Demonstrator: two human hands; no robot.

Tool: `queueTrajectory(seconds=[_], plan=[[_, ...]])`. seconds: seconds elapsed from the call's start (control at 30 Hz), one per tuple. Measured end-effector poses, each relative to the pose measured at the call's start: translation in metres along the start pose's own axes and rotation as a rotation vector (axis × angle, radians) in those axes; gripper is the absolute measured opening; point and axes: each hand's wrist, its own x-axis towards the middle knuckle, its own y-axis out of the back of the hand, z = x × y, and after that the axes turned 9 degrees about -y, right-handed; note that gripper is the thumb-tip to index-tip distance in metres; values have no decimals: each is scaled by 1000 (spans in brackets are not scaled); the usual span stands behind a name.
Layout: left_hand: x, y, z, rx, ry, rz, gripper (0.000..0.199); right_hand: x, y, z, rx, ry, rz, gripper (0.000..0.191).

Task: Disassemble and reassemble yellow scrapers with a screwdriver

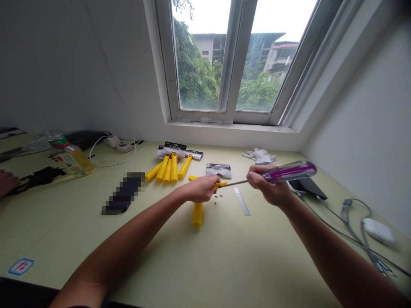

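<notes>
My left hand point(201, 189) is closed on a yellow plastic piece point(221, 185), whose ends show on both sides of the fingers. In my right hand point(271, 188) is a screwdriver point(290, 172) with a clear purple handle. Its shaft points left, and the tip reaches the yellow piece; whether it sits in a screw I cannot tell. Just below my left hand a yellow tubular handle point(198, 215) lies on the table, its upper end hidden. Several small screws point(215, 202) lie loose beside my left fingers. A flat metal blade point(242, 202) rests between my hands.
Several yellow handles point(167, 169) with black-and-white packaging point(175, 148) lie at the back. Another package card point(218, 170) and a white glove point(258, 155) are nearby. A dark pixelated object point(125, 194), bottle point(72, 158) and another person's hand point(8, 183) are left; cables point(348, 222) right.
</notes>
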Motion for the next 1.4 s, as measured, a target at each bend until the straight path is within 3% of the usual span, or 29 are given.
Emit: queueTrajectory(seconds=[0.13, 0.33, 0.43, 0.53, 0.7, 0.77, 0.93, 1.03, 1.13, 1.23, 1.4], plan=[[-1, -1, 0, 68, -7, -4, 20, 2, -1, -10, -155, 56, -21, 37], [-1, 2, -3, 49, 26, 21, 17, 2, 1, -9, -152, 73, -6, 37], [2, 2, -8, -103, 39, 37, 12, 4, 10, -4, -238, 21, 0, 38], [4, 4, -16, -351, 51, 38, 10, 9, 22, 8, -495, -85, 15, 36], [2, 8, -28, -867, -22, -7, 22, 13, 30, 43, -860, -243, -311, 3], [1, 10, -29, -990, -76, -24, 25, 12, 29, 59, -869, -274, -396, 15], [-3, 14, -23, -1097, -140, -50, 31, 7, 29, 88, -877, -341, -504, 18], [-5, 15, -18, -1073, -167, -59, 34, 6, 32, 93, -866, -403, -515, 31], [-5, 14, -15, -1051, -196, -54, 34, 8, 33, 83, -844, -456, -437, 44], [-4, 13, -12, -1023, -198, -31, 32, 12, 24, 59, -750, -426, -319, 34], [-3, 9, -5, -871, -159, 13, 32, 12, -13, 27, 44, -416, -318, 32]])
